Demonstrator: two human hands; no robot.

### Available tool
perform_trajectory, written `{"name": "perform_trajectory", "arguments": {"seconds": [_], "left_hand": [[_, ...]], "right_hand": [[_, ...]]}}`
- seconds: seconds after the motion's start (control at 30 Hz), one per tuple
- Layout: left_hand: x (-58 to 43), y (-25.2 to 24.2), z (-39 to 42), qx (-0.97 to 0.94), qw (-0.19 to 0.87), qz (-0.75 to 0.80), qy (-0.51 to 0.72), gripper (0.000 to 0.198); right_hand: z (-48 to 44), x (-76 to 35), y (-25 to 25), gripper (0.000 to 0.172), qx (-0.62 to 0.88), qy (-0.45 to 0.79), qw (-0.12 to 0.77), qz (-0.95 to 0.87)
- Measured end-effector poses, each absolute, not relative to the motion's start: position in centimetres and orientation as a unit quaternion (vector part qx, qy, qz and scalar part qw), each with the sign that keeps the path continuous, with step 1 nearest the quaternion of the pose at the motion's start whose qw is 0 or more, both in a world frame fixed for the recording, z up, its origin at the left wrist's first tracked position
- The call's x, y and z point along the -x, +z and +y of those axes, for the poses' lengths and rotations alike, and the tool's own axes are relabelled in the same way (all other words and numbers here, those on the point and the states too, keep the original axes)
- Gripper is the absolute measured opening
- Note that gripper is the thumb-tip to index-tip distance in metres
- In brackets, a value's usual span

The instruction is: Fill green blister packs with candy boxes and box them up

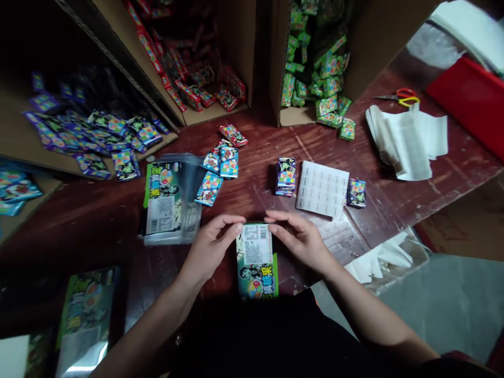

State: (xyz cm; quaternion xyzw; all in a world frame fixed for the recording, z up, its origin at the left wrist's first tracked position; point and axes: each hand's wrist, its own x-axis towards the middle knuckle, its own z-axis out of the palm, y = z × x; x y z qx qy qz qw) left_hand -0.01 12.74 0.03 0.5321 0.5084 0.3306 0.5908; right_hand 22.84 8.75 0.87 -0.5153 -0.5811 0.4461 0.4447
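A green printed bag with a white barcode label lies near the table's front edge. My left hand pinches its top left corner. My right hand pinches its top right corner. Both hands have their fingers closed on the bag's upper edge. Just left of them lies a stack of clear bags with the same green print and label. A white sticker sheet lies beyond my right hand, with purple candy packs on its left and one small pack on its right.
Blue candy packs lie mid-table. Open cardboard boxes at the back hold purple packs, red packs and green packs. White backing paper and scissors lie at the right. More green bags sit bottom left.
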Motion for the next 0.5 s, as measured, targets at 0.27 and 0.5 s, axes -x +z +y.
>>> {"name": "perform_trajectory", "arguments": {"seconds": [0.27,0.5], "left_hand": [[-0.1,3.7,14.1,-0.601,0.564,0.506,0.255,0.016],[0.6,3.8,14.8,-0.621,0.561,0.495,0.234,0.016]], "right_hand": [[9.7,-22.2,2.5,0.025,0.583,0.478,0.401,-0.519],[10.0,-22.1,2.7,0.029,0.567,0.513,0.375,-0.524]]}}
